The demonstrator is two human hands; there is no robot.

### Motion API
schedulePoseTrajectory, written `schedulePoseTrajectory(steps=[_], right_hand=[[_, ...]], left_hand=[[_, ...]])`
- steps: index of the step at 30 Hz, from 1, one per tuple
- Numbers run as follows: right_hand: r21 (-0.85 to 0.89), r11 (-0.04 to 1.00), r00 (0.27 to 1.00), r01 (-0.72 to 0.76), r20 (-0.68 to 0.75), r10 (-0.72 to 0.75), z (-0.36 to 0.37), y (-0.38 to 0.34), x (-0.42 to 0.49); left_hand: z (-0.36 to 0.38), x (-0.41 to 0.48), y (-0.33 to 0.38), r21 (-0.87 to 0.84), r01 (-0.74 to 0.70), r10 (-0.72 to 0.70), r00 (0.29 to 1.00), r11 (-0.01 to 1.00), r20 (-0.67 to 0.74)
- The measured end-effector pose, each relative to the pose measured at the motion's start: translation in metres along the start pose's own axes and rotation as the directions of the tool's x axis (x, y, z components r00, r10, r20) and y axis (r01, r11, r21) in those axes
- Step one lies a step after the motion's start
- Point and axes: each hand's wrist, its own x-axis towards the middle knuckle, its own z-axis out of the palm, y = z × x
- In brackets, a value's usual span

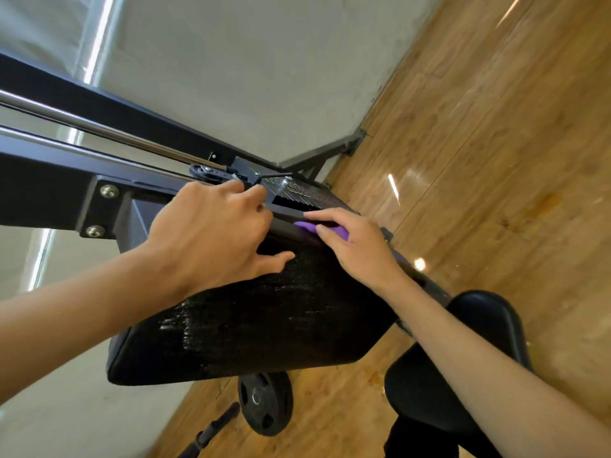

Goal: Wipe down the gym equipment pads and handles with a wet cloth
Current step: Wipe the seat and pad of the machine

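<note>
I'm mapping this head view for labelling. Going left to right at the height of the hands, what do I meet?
Bracket bolts → left hand → purple cloth → right hand → wooden floor.

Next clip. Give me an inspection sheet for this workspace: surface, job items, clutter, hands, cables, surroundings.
Surface: black back pad, streaky sheen across it.
Job's things: purple cloth at the pad's top edge.
Clutter: weight plate and a black bar on the floor.
Hands: right hand holds the cloth against the pad; left hand grips the frame above it.
Cables: coiled black cord by the weight stack.
Surroundings: wood floor, pale wall, black seat.
</note>
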Motion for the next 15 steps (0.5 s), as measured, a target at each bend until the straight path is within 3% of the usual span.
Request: schedulePoseTrajectory(steps=[3,7,9,12,15], right_hand=[[-0.032,0.999,1.0,0.012,0.01,-0.011,-0.003,0.003,-0.005],[-0.159,0.95,0.963,-0.27,-0.023,0.27,-0.028,0.061,-0.029],[-0.152,0.929,0.941,-0.338,-0.021,0.339,-0.031,0.065,-0.028],[-0.121,0.938,0.946,-0.324,-0.037,0.322,-0.017,0.043,-0.015],[-0.072,0.984,0.987,-0.161,-0.029,0.16,0.001,-0.013,0.002]], left_hand=[[0.003,-0.002,-0.004,-0.133,0.05,-0.058,0.997,0.99,-0.059],[0.004,-0.012,-0.011,-0.286,0.073,-0.12,0.982,0.955,-0.148],[0.006,-0.02,-0.018,-0.336,0.111,-0.191,0.958,0.935,-0.213],[0.014,-0.034,-0.026,-0.416,0.211,-0.316,0.927,0.885,-0.202],[0.024,-0.049,-0.025,-0.521,0.266,-0.386,0.913,0.811,-0.135]])
